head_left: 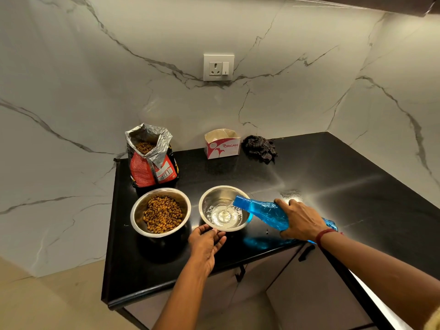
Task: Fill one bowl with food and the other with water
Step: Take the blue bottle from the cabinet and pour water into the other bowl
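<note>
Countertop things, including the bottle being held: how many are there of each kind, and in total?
Steel bowls: 2
Food bag: 1
Blue bottle: 1
Cardboard box: 1
Dark cloth: 1
Total: 6

food bowl (160, 211) left of water bowl (223, 208)

Bare forearms (181, 294), a red thread band (324, 235) on the right wrist.
</note>
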